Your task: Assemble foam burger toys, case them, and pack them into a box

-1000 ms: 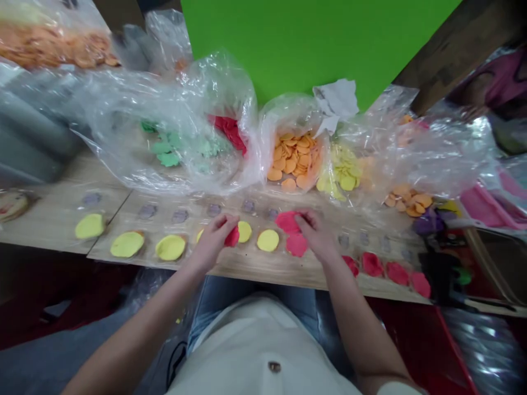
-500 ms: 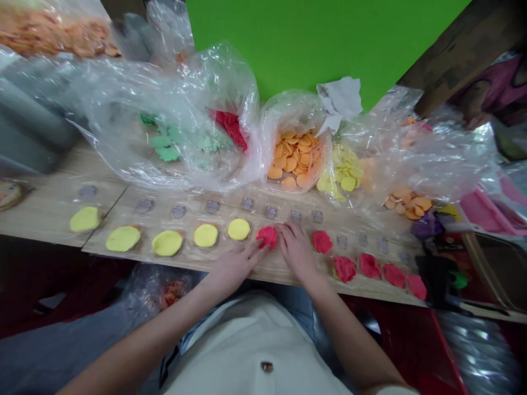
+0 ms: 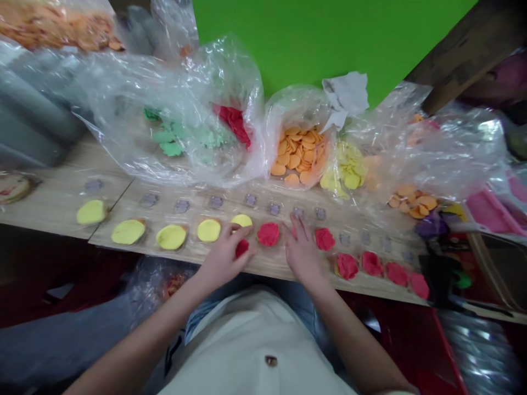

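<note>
The person's left hand [image 3: 224, 257] has its fingers curled closed around a small red disc [image 3: 242, 248], gripping it just above the wooden tabletop [image 3: 267, 269], and its fingertips overlap the edge of a yellow disc [image 3: 242, 220]. The right hand [image 3: 302, 255] rests palm-down with its fingers spread open, with no clear hold on anything. A flattened red disc [image 3: 268, 234] lies between the hands, and another [image 3: 324, 239] lies just beside the right hand. A row of yellow discs [image 3: 171, 237] runs off to the left, and a row of red discs [image 3: 373, 263] runs off to the right. Behind them is a line of small grey marks [image 3: 216, 202]. Farther back, clear plastic bags [image 3: 230, 71] hold orange discs [image 3: 294, 153] and green pieces [image 3: 171, 137].
</note>
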`<state>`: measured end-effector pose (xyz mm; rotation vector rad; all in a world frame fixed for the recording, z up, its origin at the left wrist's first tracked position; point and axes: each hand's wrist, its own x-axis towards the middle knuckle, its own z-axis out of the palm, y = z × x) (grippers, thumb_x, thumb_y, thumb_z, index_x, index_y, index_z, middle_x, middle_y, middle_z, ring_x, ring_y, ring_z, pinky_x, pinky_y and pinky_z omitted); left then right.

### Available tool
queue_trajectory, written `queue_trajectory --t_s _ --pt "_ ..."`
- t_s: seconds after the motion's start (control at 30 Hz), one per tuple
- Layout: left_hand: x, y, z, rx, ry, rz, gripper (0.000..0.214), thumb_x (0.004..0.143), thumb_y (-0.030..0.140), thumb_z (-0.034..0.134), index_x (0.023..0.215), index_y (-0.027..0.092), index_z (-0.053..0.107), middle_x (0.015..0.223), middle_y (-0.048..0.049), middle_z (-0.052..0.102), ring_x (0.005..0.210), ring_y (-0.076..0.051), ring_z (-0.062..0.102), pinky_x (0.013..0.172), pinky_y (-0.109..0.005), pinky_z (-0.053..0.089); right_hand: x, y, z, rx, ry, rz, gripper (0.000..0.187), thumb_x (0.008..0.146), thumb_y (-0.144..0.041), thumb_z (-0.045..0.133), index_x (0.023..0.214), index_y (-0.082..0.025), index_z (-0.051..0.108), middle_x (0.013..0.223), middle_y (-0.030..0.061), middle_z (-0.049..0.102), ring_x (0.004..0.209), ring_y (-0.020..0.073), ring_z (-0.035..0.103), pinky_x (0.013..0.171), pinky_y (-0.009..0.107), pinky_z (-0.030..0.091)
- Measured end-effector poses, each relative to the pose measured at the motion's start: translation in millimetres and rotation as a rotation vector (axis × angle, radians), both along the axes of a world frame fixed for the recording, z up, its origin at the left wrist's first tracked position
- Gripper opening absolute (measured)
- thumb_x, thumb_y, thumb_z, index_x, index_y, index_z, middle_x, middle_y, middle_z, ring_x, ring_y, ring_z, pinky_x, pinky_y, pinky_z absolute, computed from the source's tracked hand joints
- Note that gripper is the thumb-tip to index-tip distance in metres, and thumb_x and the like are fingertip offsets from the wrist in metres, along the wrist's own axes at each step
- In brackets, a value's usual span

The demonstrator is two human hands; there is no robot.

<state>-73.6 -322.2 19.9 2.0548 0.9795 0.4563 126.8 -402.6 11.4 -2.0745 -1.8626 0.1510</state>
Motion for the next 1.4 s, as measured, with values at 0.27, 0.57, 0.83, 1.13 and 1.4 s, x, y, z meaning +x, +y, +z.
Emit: queue_trajectory --t_s 0.27,0.57,0.83,1.13,1.4 --pt "-5 14 12.8 -0.865 -0.503 0.454 0.049 0.069 0.03 0.067 0.114 0.018 0.053 0.087 -0.0035 0.062 0.075 -0.015 0.06 0.069 -0.028 0.048 -53 41 1.9 -0.129 0.998 -0.09 0.027 0.078 -0.032 0.056 0.1 -0.017 0.061 0.087 0.0051 0.067 0.073 0.0154 0.062 0.06 0.026 0.051" --pt "-43 34 -5.5 -0.229 -0.252 0.58 0.026 0.077 0.035 0.059 0.1 0.022 0.061 0.096 -0.0053 0.066 0.069 -0.016 0.06 0.064 -0.027 0.048 -53 91 -11.3 -0.166 0.754 0.044 0.015 0.08 -0.027 0.055 0.091 -0.019 0.063 0.084 0.0023 0.068 0.075 0.0147 0.063 0.072 0.029 0.049" --pt "-45 30 -10.7 0.204 -0.002 0.13 0.032 0.087 0.02 0.04 0.114 0.021 0.057 0.12 -0.0094 0.056 0.111 -0.021 0.049 0.097 -0.039 0.038 -54 96 -15.4 -0.081 0.414 0.131 0.017 0.082 -0.023 0.052 0.093 -0.019 0.065 0.093 0.0062 0.066 0.089 0.0189 0.059 0.084 0.036 0.043" --pt "-49 34 -17.1 0.255 0.074 0.28 0.038 0.086 0.016 0.037 0.121 0.021 0.051 0.115 -0.0091 0.058 0.108 -0.021 0.052 0.094 -0.037 0.041 -52 95 -12.2 -0.162 0.62 0.19 0.016 0.083 -0.022 0.052 0.094 -0.019 0.062 0.086 0.0029 0.066 0.08 0.0156 0.06 0.076 0.031 0.047" --pt "-46 14 -19.9 0.432 0.321 -0.144 0.042 0.089 0.021 0.039 0.13 0.022 0.044 0.136 -0.007 0.046 0.124 -0.026 0.039 0.098 -0.044 0.033 -53 77 -11.0 0.019 0.016 0.186 0.024 0.089 -0.021 0.042 0.102 -0.017 0.062 0.104 0.0114 0.059 0.099 0.0224 0.051 0.087 0.037 0.043"
